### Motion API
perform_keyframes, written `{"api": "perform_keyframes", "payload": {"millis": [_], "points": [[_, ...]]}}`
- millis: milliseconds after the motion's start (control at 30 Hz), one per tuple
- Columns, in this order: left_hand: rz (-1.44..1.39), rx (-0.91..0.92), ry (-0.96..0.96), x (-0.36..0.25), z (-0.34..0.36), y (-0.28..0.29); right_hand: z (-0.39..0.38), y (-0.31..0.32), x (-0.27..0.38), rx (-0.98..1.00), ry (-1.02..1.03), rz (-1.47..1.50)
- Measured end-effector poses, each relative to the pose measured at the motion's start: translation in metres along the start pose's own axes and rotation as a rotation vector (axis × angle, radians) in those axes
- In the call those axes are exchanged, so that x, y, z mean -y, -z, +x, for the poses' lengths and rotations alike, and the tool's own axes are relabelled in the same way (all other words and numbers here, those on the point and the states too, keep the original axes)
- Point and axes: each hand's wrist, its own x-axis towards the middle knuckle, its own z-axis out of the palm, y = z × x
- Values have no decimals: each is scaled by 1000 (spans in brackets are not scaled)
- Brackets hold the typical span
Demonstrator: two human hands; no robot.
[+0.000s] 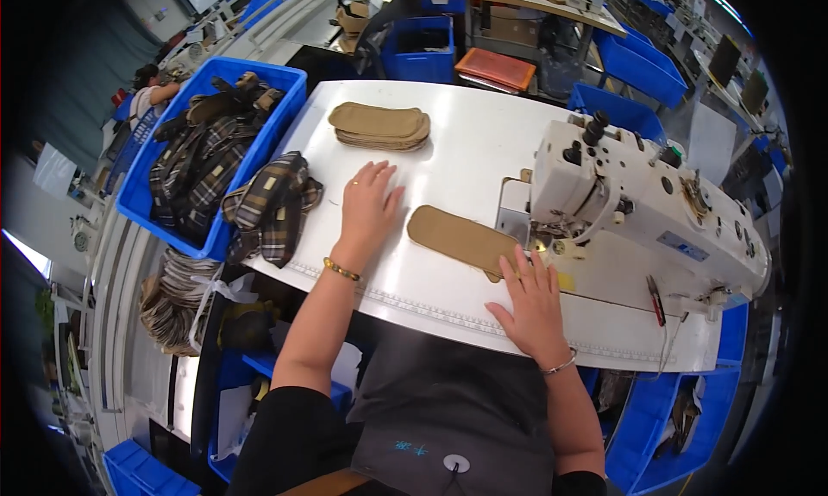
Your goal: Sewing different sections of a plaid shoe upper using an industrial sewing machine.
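Observation:
A flat tan sole-shaped piece (457, 237) lies on the white sewing table (440, 172), its right end by the foot of the sewing machine (595, 190). My right hand (530, 302) rests at that end, fingers stretched out and fingertips on or right beside the piece's edge. My left hand (369, 210) is open and holds nothing. It hovers over or lies on the tabletop, just below a stack of similar tan pieces (379, 125).
A blue bin (297, 78) full of plaid fabric pieces stands at the left, with plaid pieces (274, 204) beside it on the table. Red-handled tweezers or snips (656, 301) lie near the machine. A ruler strip (431, 310) runs along the front edge. Another person (147, 95) sits far left.

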Motion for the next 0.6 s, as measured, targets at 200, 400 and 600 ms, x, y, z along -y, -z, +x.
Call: {"api": "perform_keyframes", "payload": {"millis": [200,400,600], "points": [[366,-218,38,37,-13,78,-3,-2,-4,6,-20,-10],[718,-146,571,124,-12,112,0,-2,-2,-9,-11,-15],[553,-320,454,135,-15,99,1,-1,-1,5,-33,-2]]}}
